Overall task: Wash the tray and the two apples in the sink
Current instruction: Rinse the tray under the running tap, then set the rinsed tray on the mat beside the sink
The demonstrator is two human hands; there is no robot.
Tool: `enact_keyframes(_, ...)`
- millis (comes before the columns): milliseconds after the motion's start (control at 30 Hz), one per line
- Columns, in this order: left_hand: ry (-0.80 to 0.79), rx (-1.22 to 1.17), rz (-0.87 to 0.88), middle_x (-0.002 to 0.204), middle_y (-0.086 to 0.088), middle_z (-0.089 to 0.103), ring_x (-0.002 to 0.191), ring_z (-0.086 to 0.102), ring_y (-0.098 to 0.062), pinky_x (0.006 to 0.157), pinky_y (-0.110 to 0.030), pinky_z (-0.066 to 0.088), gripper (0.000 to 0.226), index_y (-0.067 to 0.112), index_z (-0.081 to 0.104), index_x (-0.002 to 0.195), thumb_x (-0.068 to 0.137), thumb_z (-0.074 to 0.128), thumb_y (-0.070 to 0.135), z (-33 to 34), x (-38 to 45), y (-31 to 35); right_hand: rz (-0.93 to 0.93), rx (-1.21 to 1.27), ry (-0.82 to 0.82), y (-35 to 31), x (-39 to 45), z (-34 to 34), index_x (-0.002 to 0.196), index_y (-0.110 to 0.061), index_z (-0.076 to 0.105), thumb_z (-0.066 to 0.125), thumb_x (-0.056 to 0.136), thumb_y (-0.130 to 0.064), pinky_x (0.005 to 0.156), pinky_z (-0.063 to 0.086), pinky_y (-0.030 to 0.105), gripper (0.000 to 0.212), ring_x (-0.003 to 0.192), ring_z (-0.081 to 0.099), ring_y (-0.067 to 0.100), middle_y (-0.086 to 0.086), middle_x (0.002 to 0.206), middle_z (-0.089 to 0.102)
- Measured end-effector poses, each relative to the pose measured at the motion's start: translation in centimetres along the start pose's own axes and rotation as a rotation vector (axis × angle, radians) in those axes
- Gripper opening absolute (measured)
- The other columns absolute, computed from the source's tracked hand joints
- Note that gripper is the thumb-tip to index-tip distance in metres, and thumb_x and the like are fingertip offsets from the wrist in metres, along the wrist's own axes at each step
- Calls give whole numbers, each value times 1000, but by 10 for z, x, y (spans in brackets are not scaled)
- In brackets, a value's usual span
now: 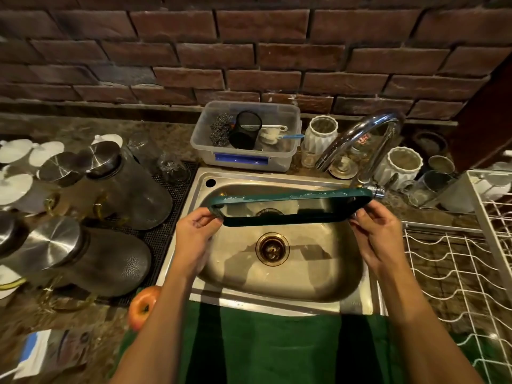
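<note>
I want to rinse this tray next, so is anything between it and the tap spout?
Nothing visible blocks it. The left hand and right hand hold the tray over the sink, and its right end sits beside the tap spout.

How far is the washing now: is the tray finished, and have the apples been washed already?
The tray is in hand: the left hand and right hand hold its ends over the sink, below the tap. It looks wet, but no running water shows. One apple waits on the counter, apparently unwashed. The second apple is not visible.
</note>
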State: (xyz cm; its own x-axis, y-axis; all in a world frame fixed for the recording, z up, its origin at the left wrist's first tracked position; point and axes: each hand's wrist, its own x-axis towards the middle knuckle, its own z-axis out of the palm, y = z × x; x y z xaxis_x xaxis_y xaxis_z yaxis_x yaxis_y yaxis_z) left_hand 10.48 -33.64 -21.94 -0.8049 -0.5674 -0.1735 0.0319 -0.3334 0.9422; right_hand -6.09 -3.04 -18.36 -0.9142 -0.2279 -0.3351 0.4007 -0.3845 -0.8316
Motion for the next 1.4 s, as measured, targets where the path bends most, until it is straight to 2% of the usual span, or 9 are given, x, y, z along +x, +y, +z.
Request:
enact_keyframes(167,9,-5,25,90,-7,76,89,71,-18,80,-24,58,25,17,79,91,82,68,-4,-2,-13,7,-4,8,-27,-1,-12,-2,113,-9,67,42,95,14,94,56,36,38,101,70,22,6,103,75)
enact_keyframes(333,54,62,39,86,-6,77,85,71,-16,75,-24,58,21,16,78,92,77,72,2,-6,-29,14,-35,-107,0,0,-28,-6,115,-14,69,47,95,12,94,58,38,40,105,68,22,8,112,72)
enact_keyframes(533,172,218,-3,86,4,79,84,75,-10,73,-22,58,39,35,80,83,84,70,-3,-11,-49,11,-20,-284,77,3,-63,-2,109,-24,70,49,98,7,80,54,30,39,99,68,14,-8,100,76)
enact_keyframes(667,273,344,-45,74,13,75,72,71,-1,74,-26,56,23,24,76,87,85,74,1,-13,-66,3,44,-375,180,14,-85,-8,124,-11,65,53,98,2,66,49,25,32,92,65,15,3,108,72)
enact_keyframes(867,235,550,-155,91,-8,73,90,71,-30,88,-51,58,13,17,71,97,88,73,7,-19,-95,-15,139,-505,232,32,-119,-35,119,-10,70,54,99,0,83,57,41,28,99,68,23,7,109,73)
enact_keyframes(967,235,664,-196,94,-14,75,92,72,-34,87,-54,57,14,8,74,101,87,74,9,-22,-118,-27,153,-595,268,46,-133,-50,121,-7,69,56,98,-2,72,56,32,27,98,67,24,10,109,73)
enact_keyframes(1067,220,754,-231,76,1,73,86,72,-30,83,-49,58,17,26,73,78,86,74,11,-25,-144,-37,144,-704,285,63,-149,-63,109,-8,74,56,98,-1,52,50,18,22,77,65,14,1,88,74)
enact_keyframes(1233,285,916,-260,72,2,68,82,68,-26,79,-33,50,6,10,80,89,85,75,12,-28,-182,-49,189,-877,318,91,-171,-83,77,-29,74,60,96,-9,84,57,45,32,89,68,23,1,87,75)
enact_keyframes(1400,300,992,-281,99,-17,76,102,67,-36,90,-40,52,18,3,76,104,89,72,12,-34,-212,-59,211,-951,312,112,-189,-96,100,-16,79,63,95,-10,92,56,49,18,99,69,27,6,98,77)
